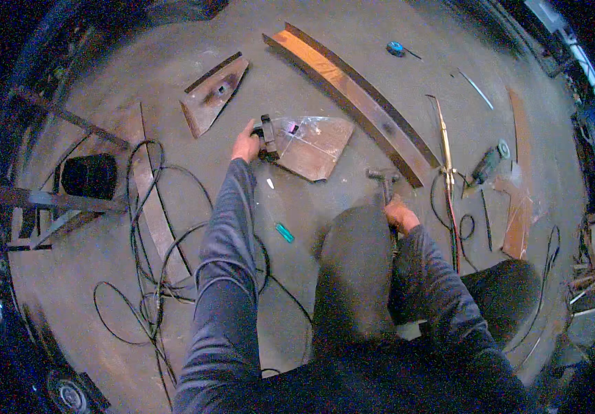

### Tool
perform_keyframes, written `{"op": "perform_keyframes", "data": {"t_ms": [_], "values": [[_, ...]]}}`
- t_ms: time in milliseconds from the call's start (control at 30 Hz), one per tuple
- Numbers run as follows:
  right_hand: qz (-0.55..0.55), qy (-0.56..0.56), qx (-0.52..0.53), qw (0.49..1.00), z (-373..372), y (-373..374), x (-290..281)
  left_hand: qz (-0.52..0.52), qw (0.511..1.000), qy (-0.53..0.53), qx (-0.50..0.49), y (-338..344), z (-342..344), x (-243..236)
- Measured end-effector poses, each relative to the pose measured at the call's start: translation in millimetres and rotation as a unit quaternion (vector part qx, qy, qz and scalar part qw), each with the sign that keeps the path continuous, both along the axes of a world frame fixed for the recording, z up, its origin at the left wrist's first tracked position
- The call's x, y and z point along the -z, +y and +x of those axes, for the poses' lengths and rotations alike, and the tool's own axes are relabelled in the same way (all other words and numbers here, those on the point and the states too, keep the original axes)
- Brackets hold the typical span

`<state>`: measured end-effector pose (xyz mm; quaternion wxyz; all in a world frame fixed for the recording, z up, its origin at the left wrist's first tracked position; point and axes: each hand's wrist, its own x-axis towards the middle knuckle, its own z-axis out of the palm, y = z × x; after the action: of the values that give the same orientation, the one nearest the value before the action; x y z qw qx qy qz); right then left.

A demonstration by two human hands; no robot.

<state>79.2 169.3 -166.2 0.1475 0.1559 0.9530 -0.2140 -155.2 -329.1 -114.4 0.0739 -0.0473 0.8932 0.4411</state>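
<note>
My left hand is closed on a dark, blocky metal piece, whose exact kind I cannot make out. This piece stands against the left edge of a flat, angular steel plate lying on the floor. Near its upper left the plate has a small hole with a pinkish glow and pale lines across its face. To the right, beside my knee, my right hand grips the handle of a hammer. The hammer's head is raised a little past the knee, apart from the plate.
A rusty steel channel lies beyond the plate, near another cut plate. A cutting torch and an angle grinder are at right. Cables loop at left by a metal stand. A green lighter-like object lies nearby.
</note>
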Motion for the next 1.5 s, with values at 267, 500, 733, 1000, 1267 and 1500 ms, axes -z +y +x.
{"op": "perform_keyframes", "data": {"t_ms": [267,500,733,1000,1267,1500], "values": [[-0.076,-0.241,-0.028,0.967,-19.8,-142.4,-88.9,-0.186,0.980,-0.060,-0.039,-156.6,-29.7,80.7],[-0.071,-0.212,-0.010,0.975,-13.6,-137.0,-101.5,-0.212,0.974,-0.078,-0.012,-137.0,-10.9,47.9],[-0.070,-0.266,-0.013,0.961,-34.6,-121.7,-124.4,-0.275,0.943,-0.180,-0.048,-105.7,151.0,-27.1],[-0.031,-0.221,-0.122,0.967,-35.8,-86.0,-69.3,-0.218,0.966,-0.038,-0.136,-56.3,189.5,-17.1],[-0.298,-0.244,0.107,0.917,-14.3,-115.5,-138.8,-0.292,0.951,0.024,-0.101,-86.0,78.7,27.7],[-0.497,-0.054,0.139,0.855,5.4,-180.3,-155.2,-0.318,0.948,-0.029,-0.013,-48.9,95.8,7.1]]}}
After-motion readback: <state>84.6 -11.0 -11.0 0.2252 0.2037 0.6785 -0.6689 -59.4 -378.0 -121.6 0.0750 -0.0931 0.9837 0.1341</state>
